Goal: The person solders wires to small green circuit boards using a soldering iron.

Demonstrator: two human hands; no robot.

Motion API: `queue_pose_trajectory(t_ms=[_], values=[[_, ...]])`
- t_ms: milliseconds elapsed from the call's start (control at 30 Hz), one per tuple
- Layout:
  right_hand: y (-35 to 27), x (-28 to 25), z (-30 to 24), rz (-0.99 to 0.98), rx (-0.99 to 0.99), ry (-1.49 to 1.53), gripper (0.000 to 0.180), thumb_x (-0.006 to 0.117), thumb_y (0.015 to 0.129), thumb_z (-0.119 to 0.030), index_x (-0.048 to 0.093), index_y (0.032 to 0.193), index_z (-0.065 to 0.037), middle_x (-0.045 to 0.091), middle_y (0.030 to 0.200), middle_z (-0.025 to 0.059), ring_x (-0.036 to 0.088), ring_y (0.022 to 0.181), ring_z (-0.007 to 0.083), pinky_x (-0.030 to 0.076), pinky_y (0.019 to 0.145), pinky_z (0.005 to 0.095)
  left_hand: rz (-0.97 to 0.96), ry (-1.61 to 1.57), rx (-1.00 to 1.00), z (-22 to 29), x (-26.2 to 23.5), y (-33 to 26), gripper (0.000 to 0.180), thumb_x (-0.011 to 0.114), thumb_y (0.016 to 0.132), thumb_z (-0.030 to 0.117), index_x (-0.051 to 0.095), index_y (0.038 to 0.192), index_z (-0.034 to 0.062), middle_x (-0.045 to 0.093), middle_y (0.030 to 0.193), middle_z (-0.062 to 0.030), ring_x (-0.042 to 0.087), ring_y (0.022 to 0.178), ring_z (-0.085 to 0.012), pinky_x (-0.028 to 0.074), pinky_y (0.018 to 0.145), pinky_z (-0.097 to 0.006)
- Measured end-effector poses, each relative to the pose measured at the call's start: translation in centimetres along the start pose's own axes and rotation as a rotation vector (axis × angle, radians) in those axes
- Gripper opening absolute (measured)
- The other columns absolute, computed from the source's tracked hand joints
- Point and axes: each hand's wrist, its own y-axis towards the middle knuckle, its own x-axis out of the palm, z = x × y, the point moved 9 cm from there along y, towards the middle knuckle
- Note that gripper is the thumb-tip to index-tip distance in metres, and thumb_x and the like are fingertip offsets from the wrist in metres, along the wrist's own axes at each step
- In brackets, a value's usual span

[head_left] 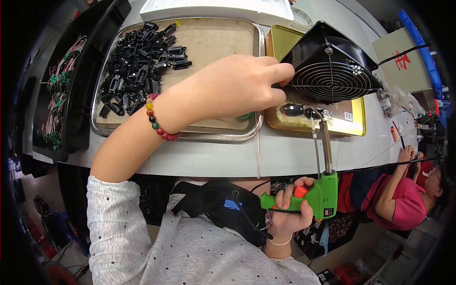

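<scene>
My right hand (292,209) is wrapped round the handle of a green soldering gun (325,197) with an orange-red trigger. The gun's metal barrel points away from me, its tip beside a small black part (292,110) lying on a gold tin lid. Reaching across the metal tray, my left hand (251,83) pinches a small dark piece just in front of the fan; the fingers hide most of it. Thin red and white wires (259,152) hang below that hand over the tray's edge. Something green (245,117) shows partly beneath the palm.
The metal tray (223,34) has many black plastic housings (142,61) heaped on its left. A black fan (332,71) with a wire grille stands on the gold tin (351,124). Wire bundles (59,95) fill a black bin at left. A person in pink (396,202) works at right.
</scene>
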Motion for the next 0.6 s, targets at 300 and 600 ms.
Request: queue_pose_trajectory(t_ms=[300,600], values=[[0.0,0.1,-0.1,-0.019,0.000,-0.017,0.047,0.053,0.073,-0.018,0.040,0.114,0.000,0.048,0.104,0.0107,0.041,0.051,0.0125,0.035,0.045,0.0254,0.057,0.089,0.055,0.4,-0.9,0.1,0.014,0.063,0.062,0.010,0.061,0.076,0.0086,0.054,0.078,-0.0038,0.055,0.071,-0.0187,0.046,0.060,-0.027],[0.0,1.0,-0.1,-0.072,-0.021,-0.044,0.052,0.052,0.073,-0.017,0.039,0.119,0.004,0.050,0.108,0.0136,0.042,0.052,0.0133,0.036,0.046,0.0259,0.017,-0.553,-0.213,-2.9,1.2,-0.6,0.012,0.060,0.078,0.011,0.065,0.083,0.0029,0.063,0.074,-0.0092,0.059,0.063,-0.0215,0.047,0.057,-0.028]])
